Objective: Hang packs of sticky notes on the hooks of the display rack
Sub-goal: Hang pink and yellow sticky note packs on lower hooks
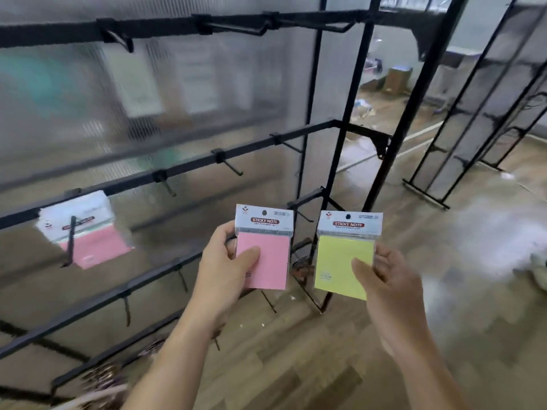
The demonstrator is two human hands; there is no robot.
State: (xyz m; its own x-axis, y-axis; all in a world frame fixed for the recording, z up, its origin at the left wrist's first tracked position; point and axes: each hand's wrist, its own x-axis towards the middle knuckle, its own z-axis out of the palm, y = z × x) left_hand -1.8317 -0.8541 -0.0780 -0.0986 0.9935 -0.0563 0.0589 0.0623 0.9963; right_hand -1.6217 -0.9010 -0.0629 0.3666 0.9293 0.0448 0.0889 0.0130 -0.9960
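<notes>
Two packs are held up side by side in front of the display rack (381, 113), both upright, white header cards on top with "STICKY NOTE" printed in red. The pink pack (273, 270) is held by the left hand (225, 261): the thumb is laid flat on the front face and the fingers are curled behind the left edge, so the grip is closed round the pack's lower left part. The yellow pack (337, 261) is taken the same way by the right hand (387, 285), thumb pressed on the front, fingers wrapped behind the right edge, the grip closed on the lower right corner. A gap is kept between the two packs, and the rack's lower end is seen through it. Neither pack is on a hook yet; a dark hang hole is shown in each header. To the left, on the middle rail, a hung pack (97, 247) with pink notes is seen on its peg, blurred, with more white headers stacked behind it; their number cannot be told. Further hooks (231, 167) are spaced along the same rail to its right. A translucent panel (207, 84) is set behind the rails, a wooden floor (325, 365) lies below, and a second frame (461, 119) is stood well apart on the right.
</notes>
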